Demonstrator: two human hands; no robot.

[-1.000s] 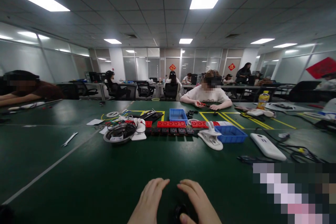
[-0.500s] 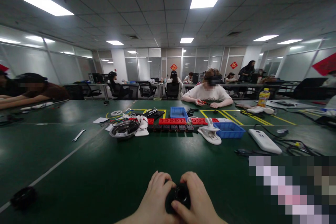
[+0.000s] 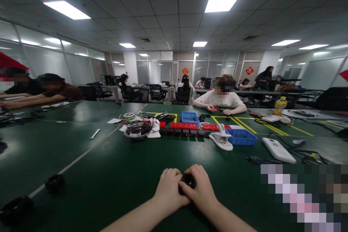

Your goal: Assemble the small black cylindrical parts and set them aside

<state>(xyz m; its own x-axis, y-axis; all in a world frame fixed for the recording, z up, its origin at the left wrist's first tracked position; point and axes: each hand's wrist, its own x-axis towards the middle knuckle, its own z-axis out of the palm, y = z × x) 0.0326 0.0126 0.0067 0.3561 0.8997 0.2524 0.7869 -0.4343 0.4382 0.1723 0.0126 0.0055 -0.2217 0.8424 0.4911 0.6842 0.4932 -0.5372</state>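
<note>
A black, round, ring-like piece (image 3: 188, 179) with a glossy top is held low over the green table, in the lower middle of the head view. My left hand (image 3: 168, 187) closes on its left side, fingers bent round it. From the right, my right hand (image 3: 200, 185) wraps it, the thumb lying across its near side. The fingers cover much of the piece, so its exact kind is unclear. To the left lie two similar black round pieces, a smaller-looking one (image 3: 54, 183) and a nearer one (image 3: 16, 210).
Ahead stand a red-and-black strip (image 3: 185, 129), a white clip stand (image 3: 221, 140), a blue bin (image 3: 241, 137) and a bowl of cables (image 3: 137, 131). A wrench (image 3: 95, 134) lies left, a white power bank (image 3: 278, 150) right. A person (image 3: 221, 98) sits opposite.
The view has turned slightly left, bringing a second black round piece into sight. Both hands, still round the held piece, have moved farther forward over the table.
</note>
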